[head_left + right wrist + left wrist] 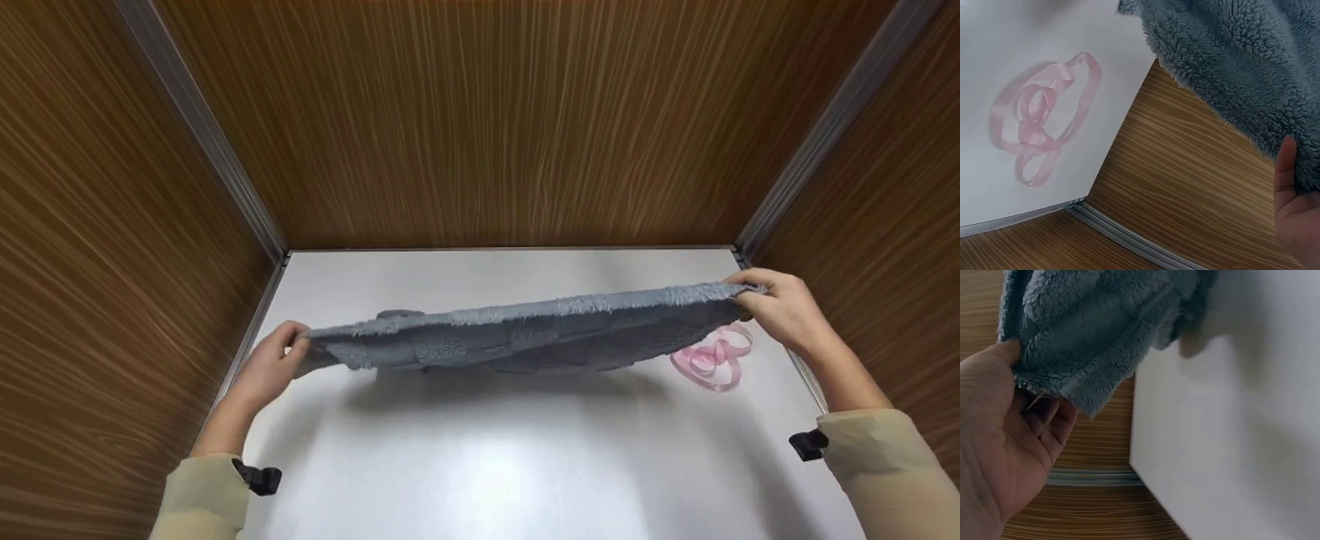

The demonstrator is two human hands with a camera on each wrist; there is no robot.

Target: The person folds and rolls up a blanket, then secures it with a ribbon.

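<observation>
1. I hold a grey fleece cloth (525, 334) stretched between both hands, lifted above the white tabletop (480, 465), its shadow falling beneath it.
2. My left hand (271, 367) pinches the cloth's left end, thumb on top and fingers curled underneath.
3. My right hand (780, 307) grips the right end, which sits a little higher and farther from me.
4. The cloth's long axis runs left to right across me; both hands sit at its ends, neither nearer than the other.
5. A loose pink ribbon (1044, 115) lies on the tabletop just below my right hand, near the right edge.
6. Wood-grain walls (480, 120) enclose the tabletop; I see no containers.
</observation>
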